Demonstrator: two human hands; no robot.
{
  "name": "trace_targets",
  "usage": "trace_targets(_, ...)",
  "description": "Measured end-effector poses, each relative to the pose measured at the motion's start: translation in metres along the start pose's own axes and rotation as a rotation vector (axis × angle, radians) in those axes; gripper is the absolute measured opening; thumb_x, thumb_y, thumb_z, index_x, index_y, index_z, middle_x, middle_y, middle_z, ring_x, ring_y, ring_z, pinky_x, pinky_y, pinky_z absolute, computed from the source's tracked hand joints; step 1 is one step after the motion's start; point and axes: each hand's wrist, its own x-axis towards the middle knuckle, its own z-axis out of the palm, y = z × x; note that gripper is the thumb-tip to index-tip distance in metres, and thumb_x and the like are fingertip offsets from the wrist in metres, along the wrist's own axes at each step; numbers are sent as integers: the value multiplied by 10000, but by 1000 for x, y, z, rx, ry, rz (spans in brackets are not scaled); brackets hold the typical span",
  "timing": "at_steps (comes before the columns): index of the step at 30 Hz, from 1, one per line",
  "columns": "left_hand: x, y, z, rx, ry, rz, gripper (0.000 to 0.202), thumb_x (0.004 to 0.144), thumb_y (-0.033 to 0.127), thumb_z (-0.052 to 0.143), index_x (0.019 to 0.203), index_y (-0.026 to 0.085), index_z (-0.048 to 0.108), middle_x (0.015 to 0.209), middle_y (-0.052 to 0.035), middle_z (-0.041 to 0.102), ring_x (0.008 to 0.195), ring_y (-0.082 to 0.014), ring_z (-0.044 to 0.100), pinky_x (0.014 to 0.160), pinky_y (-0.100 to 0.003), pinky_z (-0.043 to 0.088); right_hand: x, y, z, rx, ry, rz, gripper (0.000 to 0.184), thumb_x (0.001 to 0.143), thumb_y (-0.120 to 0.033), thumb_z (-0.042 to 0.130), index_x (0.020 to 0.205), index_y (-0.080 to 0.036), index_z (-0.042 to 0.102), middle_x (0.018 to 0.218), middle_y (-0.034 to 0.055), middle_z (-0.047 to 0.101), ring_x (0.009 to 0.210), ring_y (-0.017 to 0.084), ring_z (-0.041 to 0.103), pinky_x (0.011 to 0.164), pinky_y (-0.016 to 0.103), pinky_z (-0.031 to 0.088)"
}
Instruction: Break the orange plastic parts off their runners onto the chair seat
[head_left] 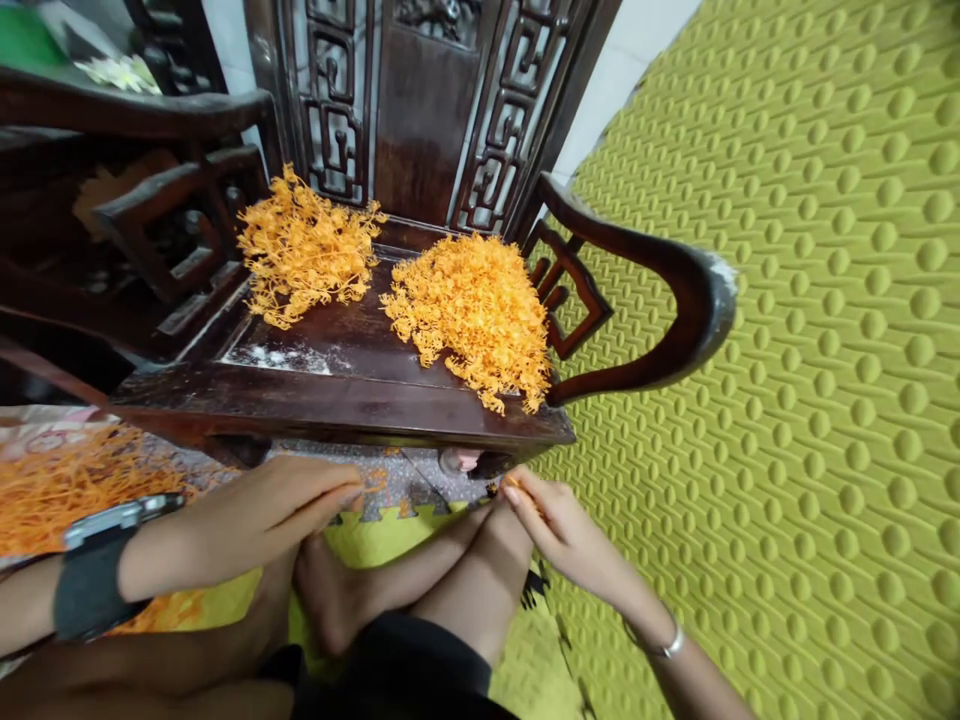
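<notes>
My left hand (277, 505) is closed, with thumb and fingers pressed together. A thin orange strand (373, 488) sticks out at its fingertips. Over my knee, my right hand (559, 525) is closed in a pinch, and a bit of orange shows between its fingers; its shape is mostly hidden. Beyond both hands stands a dark carved wooden chair (352, 405). Its seat bears two heaps of curly orange flower-like pieces: a smaller left heap (307, 250) and a denser right heap (480, 310).
Loose orange strands (45, 485) lie in a pile on the floor at the left. Yellow-green bumpy matting (787, 350) fills the right side. The chair's curved armrest (705, 300) juts out at the right. A second dark wooden piece of furniture (97, 115) stands at the upper left.
</notes>
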Motion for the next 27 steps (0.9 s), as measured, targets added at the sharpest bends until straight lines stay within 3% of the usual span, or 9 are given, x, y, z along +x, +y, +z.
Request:
trace_targets(4, 22, 2, -12, -55, -13, -59, 296, 958, 361, 307, 900, 213, 558, 756, 24, 584, 690, -127, 536, 652, -238, 402, 10, 4, 14, 58, 40, -63, 217, 973, -296, 337, 832, -197, 469, 673, -17, 486, 601, 122, 489, 601, 248, 360)
trace_targets(6, 36, -7, -25, -1, 117, -58, 289, 956, 350, 310, 930, 209, 560, 771, 16, 591, 695, -136, 537, 665, -258, 408, 11, 8, 18, 70, 70, -64, 224, 972, -299, 334, 826, -196, 468, 659, -23, 468, 588, 118, 476, 594, 242, 354)
trace_targets(9, 69, -30, -59, 293, 460, 36, 277, 942, 315, 356, 934, 190, 603, 913, -41, 633, 898, -196, 538, 845, -359, 396, 12, 14, 25, 90, 109, -63, 234, 972, -309, 328, 832, -193, 476, 670, -18, 483, 593, 118, 484, 589, 234, 356)
trace_targets(12, 112, -54, -101, 585, 692, 61, 228, 904, 281, 454, 919, 177, 656, 1044, -78, 638, 1053, -247, 504, 1049, -510, 196, 12, 15, 30, 82, 178, -63, 218, 965, -319, 339, 882, -191, 496, 688, -11, 510, 598, 121, 502, 587, 227, 367)
trace_targets(16, 138, -61, -136, 525, 768, 37, 281, 911, 301, 439, 934, 159, 680, 997, -81, 684, 943, -206, 589, 971, -429, 357, 8, 15, 33, 77, 236, -54, 204, 956, -316, 357, 898, -202, 517, 669, -15, 527, 571, 121, 521, 561, 211, 383)
trace_targets(18, 118, -58, -140, 575, 780, 51, 279, 903, 329, 455, 944, 186, 691, 983, -58, 701, 924, -193, 610, 1028, -445, 302, 5, 18, 35, 97, 266, -56, 209, 951, -318, 368, 866, -207, 523, 659, -15, 531, 567, 121, 529, 560, 204, 398)
trace_targets(21, 42, -66, -128, 784, 760, -85, 261, 880, 368, 483, 924, 247, 710, 893, -15, 722, 899, -195, 625, 1118, -491, 81, 4, 28, 38, 140, 307, -50, 218, 942, -339, 386, 853, -207, 534, 660, -4, 546, 560, 125, 523, 541, 200, 412)
trace_targets(24, -58, -95, -92, 920, 672, -529, 337, 879, 399, 447, 909, 200, 717, 749, -29, 723, 769, -201, 634, 1007, -444, 322, 11, 37, 43, 244, 302, 6, 239, 935, -376, 399, 864, -206, 552, 630, -5, 515, 513, 123, 470, 481, 204, 387)
trace_targets(27, -137, -132, -42, 798, 723, -1057, 370, 861, 508, 404, 943, 253, 658, 604, 52, 672, 649, -193, 618, 604, -256, 433, 29, 30, 50, 517, 345, 77, 250, 923, -420, 421, 857, -213, 545, 576, -28, 424, 474, 117, 394, 442, 212, 341)
